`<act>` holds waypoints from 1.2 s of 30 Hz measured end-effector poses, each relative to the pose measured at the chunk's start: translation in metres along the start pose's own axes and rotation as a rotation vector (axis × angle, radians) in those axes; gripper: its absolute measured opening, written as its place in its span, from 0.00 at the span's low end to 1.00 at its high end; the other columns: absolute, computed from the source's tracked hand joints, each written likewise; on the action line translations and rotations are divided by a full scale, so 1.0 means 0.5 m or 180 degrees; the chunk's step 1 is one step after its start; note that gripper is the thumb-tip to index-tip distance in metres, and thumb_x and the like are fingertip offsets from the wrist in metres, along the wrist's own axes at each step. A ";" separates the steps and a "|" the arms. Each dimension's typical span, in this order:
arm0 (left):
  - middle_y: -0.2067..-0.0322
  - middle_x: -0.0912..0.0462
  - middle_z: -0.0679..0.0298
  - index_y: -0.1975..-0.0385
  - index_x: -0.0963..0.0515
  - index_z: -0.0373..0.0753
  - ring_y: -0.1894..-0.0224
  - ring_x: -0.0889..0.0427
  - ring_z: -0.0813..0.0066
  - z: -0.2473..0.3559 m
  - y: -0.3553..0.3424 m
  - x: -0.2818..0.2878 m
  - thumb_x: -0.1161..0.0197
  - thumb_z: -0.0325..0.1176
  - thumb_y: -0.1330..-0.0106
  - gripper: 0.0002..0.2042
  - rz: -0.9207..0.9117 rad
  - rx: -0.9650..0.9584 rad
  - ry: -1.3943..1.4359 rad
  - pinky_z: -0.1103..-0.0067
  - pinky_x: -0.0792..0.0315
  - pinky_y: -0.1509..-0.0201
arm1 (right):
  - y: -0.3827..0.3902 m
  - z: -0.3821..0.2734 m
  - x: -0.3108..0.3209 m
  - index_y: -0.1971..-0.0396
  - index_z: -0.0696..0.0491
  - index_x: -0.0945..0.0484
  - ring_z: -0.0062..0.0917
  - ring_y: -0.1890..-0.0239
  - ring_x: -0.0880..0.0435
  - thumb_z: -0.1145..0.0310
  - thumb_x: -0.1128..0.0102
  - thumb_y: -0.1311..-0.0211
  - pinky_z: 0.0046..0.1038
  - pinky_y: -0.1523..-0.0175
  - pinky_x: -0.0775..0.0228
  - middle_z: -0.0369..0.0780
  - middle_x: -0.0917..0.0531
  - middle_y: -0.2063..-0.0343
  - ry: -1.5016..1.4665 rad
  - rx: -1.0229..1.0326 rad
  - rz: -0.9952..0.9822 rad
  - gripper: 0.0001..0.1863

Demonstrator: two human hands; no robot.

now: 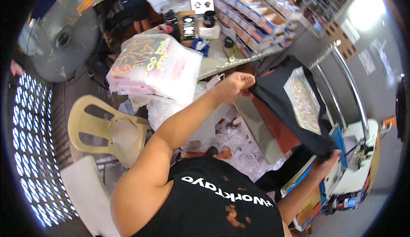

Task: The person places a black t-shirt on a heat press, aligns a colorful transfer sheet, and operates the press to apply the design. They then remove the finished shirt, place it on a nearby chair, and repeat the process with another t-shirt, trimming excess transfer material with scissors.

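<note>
A black t-shirt [273, 93] with a printed transfer sheet [304, 100] on its front is stretched between both my hands over the red lower plate [279, 130] of a heat press [354, 151]. My left hand [234, 85] grips the shirt's far edge at centre. My right hand [326, 163] grips the near edge at lower right, beside the machine's white body. The press arm [346, 83] stands raised above the shirt.
A stack of bagged printed shirts [153, 66] lies on a grey table [222, 62] at upper centre. A beige plastic chair [102, 128] stands at left, a fan [64, 36] upper left. Shelves of boxes [256, 11] and another person [134, 2] are at the back.
</note>
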State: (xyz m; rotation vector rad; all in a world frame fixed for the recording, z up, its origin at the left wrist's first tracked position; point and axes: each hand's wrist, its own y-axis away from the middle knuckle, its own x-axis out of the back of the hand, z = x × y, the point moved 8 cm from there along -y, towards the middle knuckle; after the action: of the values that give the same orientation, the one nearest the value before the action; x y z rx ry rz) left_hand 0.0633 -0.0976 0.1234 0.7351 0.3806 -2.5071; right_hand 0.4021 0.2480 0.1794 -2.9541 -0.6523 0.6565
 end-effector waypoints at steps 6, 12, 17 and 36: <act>0.45 0.18 0.55 0.44 0.23 0.37 0.43 0.18 0.56 0.085 0.494 0.029 0.41 0.39 0.24 0.16 0.0468 -0.1364 0.1544 0.52 0.23 0.41 | 0.075 -0.275 -0.515 0.49 0.59 0.21 0.31 0.54 0.14 0.68 0.37 0.30 0.31 0.50 0.20 0.45 0.14 0.57 0.0314 0.1111 -0.1038 0.15; 0.32 0.30 0.44 0.34 0.28 0.32 0.27 0.36 0.42 0.310 1.311 -0.078 0.39 0.48 0.32 0.32 0.2182 -0.4178 -0.0345 0.44 0.54 0.21 | 0.656 -0.185 -1.025 0.41 0.61 0.24 0.31 0.50 0.14 0.69 0.39 0.29 0.34 0.43 0.21 0.45 0.15 0.51 -0.0730 -0.0495 -0.5033 0.20; 0.40 0.21 0.45 0.41 0.24 0.27 0.31 0.28 0.55 0.266 1.825 -0.517 0.45 0.37 0.27 0.22 0.3901 -0.5387 -0.1607 0.57 0.45 0.22 | 1.212 -0.124 -1.092 0.47 0.56 0.21 0.31 0.46 0.15 0.67 0.40 0.28 0.43 0.42 0.21 0.42 0.14 0.50 -0.1297 -0.2687 -0.6207 0.14; 0.21 0.53 0.55 0.22 0.46 0.49 0.19 0.59 0.47 -0.358 2.097 -0.049 0.53 0.59 0.25 0.35 0.7641 0.3393 -0.2348 0.48 0.63 0.20 | 1.687 0.549 -0.900 0.45 0.55 0.19 0.32 0.50 0.13 0.59 0.30 0.36 0.32 0.43 0.23 0.45 0.13 0.52 0.2102 0.1367 -0.8848 0.23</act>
State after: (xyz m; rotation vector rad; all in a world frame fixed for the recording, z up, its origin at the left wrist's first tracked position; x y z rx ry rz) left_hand 0.7151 -0.8969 -0.1381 0.0586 -1.3437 -0.2162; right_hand 0.2499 -0.7174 -0.0045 0.0922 -2.2851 -0.4581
